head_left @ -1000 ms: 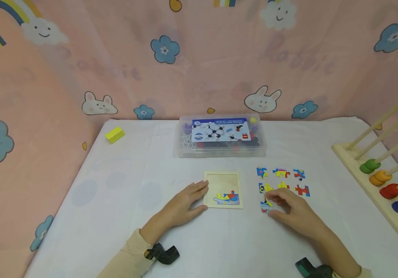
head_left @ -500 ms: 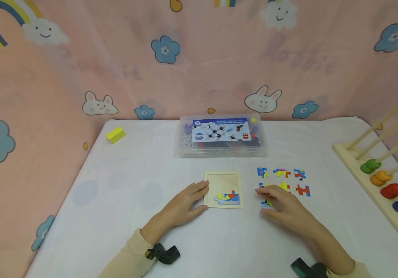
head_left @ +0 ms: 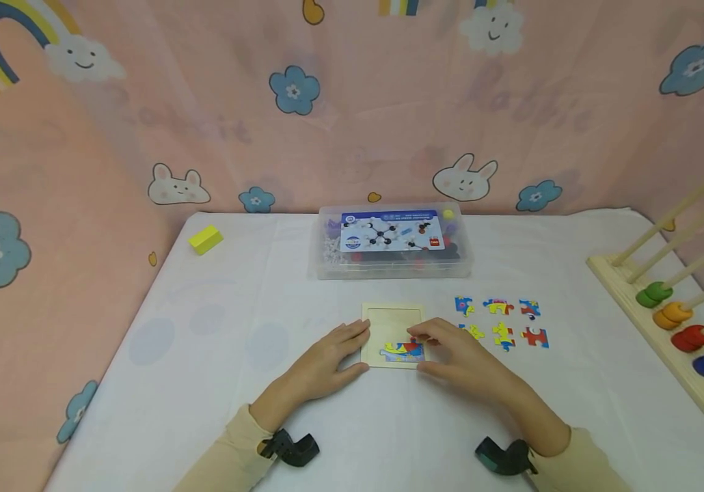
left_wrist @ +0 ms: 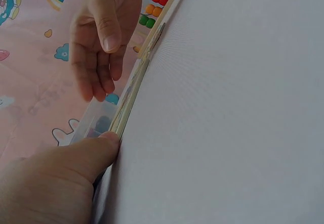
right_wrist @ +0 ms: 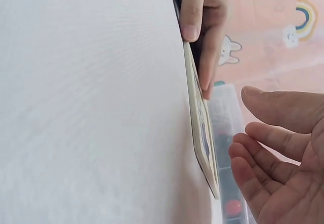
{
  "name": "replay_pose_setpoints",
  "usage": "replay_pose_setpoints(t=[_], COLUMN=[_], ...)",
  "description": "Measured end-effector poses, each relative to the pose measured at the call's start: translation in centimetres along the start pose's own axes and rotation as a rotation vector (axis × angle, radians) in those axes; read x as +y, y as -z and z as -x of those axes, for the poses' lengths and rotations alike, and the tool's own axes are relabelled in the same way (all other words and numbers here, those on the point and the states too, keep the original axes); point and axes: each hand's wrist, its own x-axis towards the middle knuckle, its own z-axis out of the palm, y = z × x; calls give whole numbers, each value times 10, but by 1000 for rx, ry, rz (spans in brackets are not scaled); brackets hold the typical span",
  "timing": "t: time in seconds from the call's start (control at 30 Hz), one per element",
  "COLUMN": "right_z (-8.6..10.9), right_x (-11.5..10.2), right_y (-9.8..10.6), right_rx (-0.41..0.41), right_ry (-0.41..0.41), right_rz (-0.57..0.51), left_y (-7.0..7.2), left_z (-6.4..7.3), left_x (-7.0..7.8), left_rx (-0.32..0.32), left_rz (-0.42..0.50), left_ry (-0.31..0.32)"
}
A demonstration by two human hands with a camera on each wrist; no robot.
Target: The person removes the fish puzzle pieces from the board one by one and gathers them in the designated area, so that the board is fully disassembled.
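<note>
A small pale wooden puzzle tray [head_left: 389, 307] lies flat on the white-covered table, with a few joined colourful jigsaw pieces [head_left: 398, 353] in its lower right part. My left hand [head_left: 326, 359] rests along the tray's left side, fingers straight, the thumb at its near left corner. Over the tray's right edge hovers my right hand [head_left: 465, 359]; in the right wrist view its thumb and fingers [right_wrist: 276, 138] are apart, and I see nothing between them. Several loose jigsaw pieces [head_left: 498, 306] lie in rows to the right, some partly hidden by my right hand.
A clear plastic box [head_left: 391, 266] of molecule model parts stands behind the tray. At the far left lies a yellow block [head_left: 206, 240]. A wooden peg rack [head_left: 653, 335] with coloured beads stands at the right. A patterned pink cloth [head_left: 364, 123] hangs behind the table.
My right hand has moved left from the loose pieces to the tray's right edge. The left hand has stayed at the tray's left side.
</note>
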Motion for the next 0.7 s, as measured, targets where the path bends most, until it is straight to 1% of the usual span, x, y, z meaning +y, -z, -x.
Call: replay_pose_setpoints(t=[0.1,0.3,0.5,0.6,0.7], right_z=[-8,-21,-24,-25,-25], right_x=[-4,-5,-4,-5,-6], right_y=[-6,-19,-31,-36,-38], right_rx=[-9,-7,4,16,34], right_ry=[33,32,25,29,27], right_rz=[-1,40,99,119,124], left_y=[0,-1,0,1,0], left_z=[0,-2,-1,0,1], left_x=[0,0,0,0,-1], left_rx=[4,16,15,18,19], left_rz=[4,-2,2,10,14], left_ry=[-5,-20,-10,1,-2])
